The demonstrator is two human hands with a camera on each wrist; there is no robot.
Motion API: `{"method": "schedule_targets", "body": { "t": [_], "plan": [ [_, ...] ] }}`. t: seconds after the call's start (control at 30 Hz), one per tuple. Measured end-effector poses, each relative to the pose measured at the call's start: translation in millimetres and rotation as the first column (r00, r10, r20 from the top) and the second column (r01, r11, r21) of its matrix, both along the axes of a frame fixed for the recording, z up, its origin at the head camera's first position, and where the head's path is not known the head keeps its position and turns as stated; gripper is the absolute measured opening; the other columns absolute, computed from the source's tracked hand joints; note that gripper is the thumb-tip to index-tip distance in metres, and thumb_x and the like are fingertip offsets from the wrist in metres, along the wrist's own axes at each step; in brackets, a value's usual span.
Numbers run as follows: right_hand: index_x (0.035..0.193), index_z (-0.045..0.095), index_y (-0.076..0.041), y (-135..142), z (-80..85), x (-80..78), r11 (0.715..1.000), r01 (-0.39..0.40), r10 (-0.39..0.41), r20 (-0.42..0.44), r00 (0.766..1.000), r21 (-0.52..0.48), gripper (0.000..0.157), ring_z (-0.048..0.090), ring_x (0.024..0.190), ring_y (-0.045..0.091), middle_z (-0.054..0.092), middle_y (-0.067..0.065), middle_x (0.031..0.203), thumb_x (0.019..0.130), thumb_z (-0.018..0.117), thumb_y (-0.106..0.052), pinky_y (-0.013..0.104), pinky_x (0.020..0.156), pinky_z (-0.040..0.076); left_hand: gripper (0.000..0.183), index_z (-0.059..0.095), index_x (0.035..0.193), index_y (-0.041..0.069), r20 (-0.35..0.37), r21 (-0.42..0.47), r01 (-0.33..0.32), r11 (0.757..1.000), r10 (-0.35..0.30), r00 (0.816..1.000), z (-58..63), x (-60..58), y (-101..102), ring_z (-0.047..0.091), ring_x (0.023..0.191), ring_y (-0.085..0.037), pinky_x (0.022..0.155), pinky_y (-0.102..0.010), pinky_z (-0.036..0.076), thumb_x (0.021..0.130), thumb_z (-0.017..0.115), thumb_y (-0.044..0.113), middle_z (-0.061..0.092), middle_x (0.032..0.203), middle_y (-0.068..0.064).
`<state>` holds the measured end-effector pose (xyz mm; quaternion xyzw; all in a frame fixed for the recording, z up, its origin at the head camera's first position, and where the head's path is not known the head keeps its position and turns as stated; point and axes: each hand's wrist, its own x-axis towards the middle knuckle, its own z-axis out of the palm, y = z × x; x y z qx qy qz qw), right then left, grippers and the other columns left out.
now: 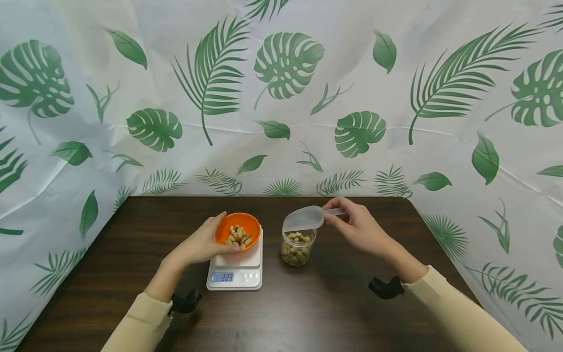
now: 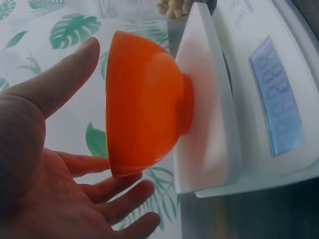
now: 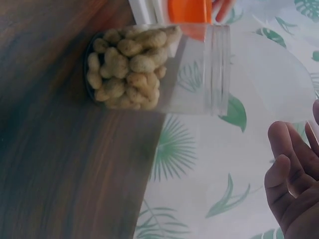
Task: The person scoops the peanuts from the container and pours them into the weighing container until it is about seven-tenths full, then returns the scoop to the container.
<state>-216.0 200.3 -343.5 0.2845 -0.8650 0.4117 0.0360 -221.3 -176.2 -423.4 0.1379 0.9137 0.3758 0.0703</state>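
An orange bowl (image 1: 251, 224) with several peanuts (image 1: 238, 236) in it stands on a white kitchen scale (image 1: 237, 274). My left hand (image 1: 204, 240) is at the bowl's left side. In the left wrist view its fingers (image 2: 127, 204) are spread by the rim, and the thumb (image 2: 75, 67) stands apart from the bowl (image 2: 144, 104). My right hand (image 1: 352, 222) pinches the handle of a translucent plastic scoop (image 1: 304, 219). The scoop hangs tilted over the mouth of a clear jar (image 1: 308, 235), which holds peanuts (image 3: 132, 67) to part of its height.
Scale and jar stand side by side on a dark wooden table (image 1: 303, 313). The scale's display (image 1: 222, 277) is lit and shows digits. Behind the table hangs a white leaf-print sheet (image 1: 237, 161). Each wrist bears a black mount (image 1: 387, 287).
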Motion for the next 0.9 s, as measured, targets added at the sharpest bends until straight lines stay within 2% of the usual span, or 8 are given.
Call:
{"method": "schedule_targets", "body": {
  "t": [0.13, 0.27, 0.37, 0.5, 0.67, 0.9],
  "plan": [
    [0.113, 0.059, -0.003, 11.1, -7.3, -6.2, 1.000, 0.002, -0.002, -0.009, 1.000, 0.009, 0.018, 0.064, 0.076, 0.015, 0.064, 0.012, 0.101, 0.096, 0.059, -0.009, 0.030, 0.059, 0.048, 0.109, 0.019, 0.151, -0.001, -0.004, -0.007, 0.000, 1.000, 0.000, 1.000, 0.8, 1.6, -3.1, 0.044, 0.122, -0.035, 0.102, -0.053, 0.036, 0.075, 0.079, 0.048, 0.032, 0.144, -0.024],
    [0.114, 0.060, -0.010, 21.8, -20.7, -18.3, 0.999, 0.002, -0.001, -0.022, 1.000, 0.039, 0.019, 0.061, 0.070, 0.017, 0.064, 0.007, 0.099, 0.096, 0.060, -0.017, 0.030, 0.055, 0.046, 0.107, 0.019, 0.151, -0.001, -0.004, -0.019, 0.001, 1.000, -0.001, 1.000, 1.5, 3.2, -7.3, 0.043, 0.124, -0.036, 0.102, -0.054, 0.035, 0.076, 0.078, 0.048, 0.030, 0.146, -0.024],
    [0.113, 0.061, -0.015, 24.6, -24.9, -23.0, 0.999, -0.006, 0.008, -0.029, 1.000, 0.049, 0.018, 0.060, 0.067, 0.018, 0.065, 0.005, 0.096, 0.096, 0.061, -0.023, 0.029, 0.053, 0.045, 0.106, 0.019, 0.151, -0.002, -0.008, -0.022, 0.005, 1.000, -0.005, 1.000, 2.3, 4.4, -9.4, 0.041, 0.126, -0.038, 0.103, -0.056, 0.033, 0.077, 0.077, 0.047, 0.029, 0.147, -0.026],
    [0.109, 0.062, -0.020, 22.4, -29.7, -26.7, 0.998, -0.021, 0.023, -0.031, 0.999, 0.056, 0.017, 0.057, 0.060, 0.014, 0.065, 0.001, 0.090, 0.095, 0.063, -0.029, 0.029, 0.049, 0.045, 0.103, 0.019, 0.150, -0.002, -0.009, -0.021, 0.004, 1.000, -0.004, 1.000, 2.3, 5.4, -10.1, 0.039, 0.128, -0.039, 0.103, -0.057, 0.032, 0.079, 0.077, 0.045, 0.028, 0.147, -0.027],
    [0.106, 0.063, -0.018, 14.0, -35.8, -29.3, 0.994, -0.056, 0.061, -0.050, 0.997, 0.091, 0.016, 0.050, 0.051, 0.012, 0.064, -0.004, 0.084, 0.094, 0.065, -0.028, 0.028, 0.046, 0.043, 0.103, 0.019, 0.151, -0.002, -0.007, -0.026, 0.000, 1.000, 0.000, 1.000, 0.3, 6.4, -10.2, 0.039, 0.129, -0.038, 0.103, -0.056, 0.032, 0.079, 0.076, 0.047, 0.029, 0.147, -0.026],
    [0.105, 0.064, -0.016, -1.1, -44.1, -34.6, 0.986, -0.094, 0.106, -0.085, 0.991, 0.136, 0.015, 0.048, 0.054, 0.012, 0.065, -0.005, 0.087, 0.092, 0.067, -0.023, 0.027, 0.047, 0.043, 0.102, 0.019, 0.151, -0.002, -0.005, -0.025, 0.004, 1.000, -0.004, 1.000, -1.3, 7.1, -10.2, 0.038, 0.129, -0.038, 0.103, -0.057, 0.032, 0.080, 0.075, 0.047, 0.029, 0.147, -0.026]
  ]
}}
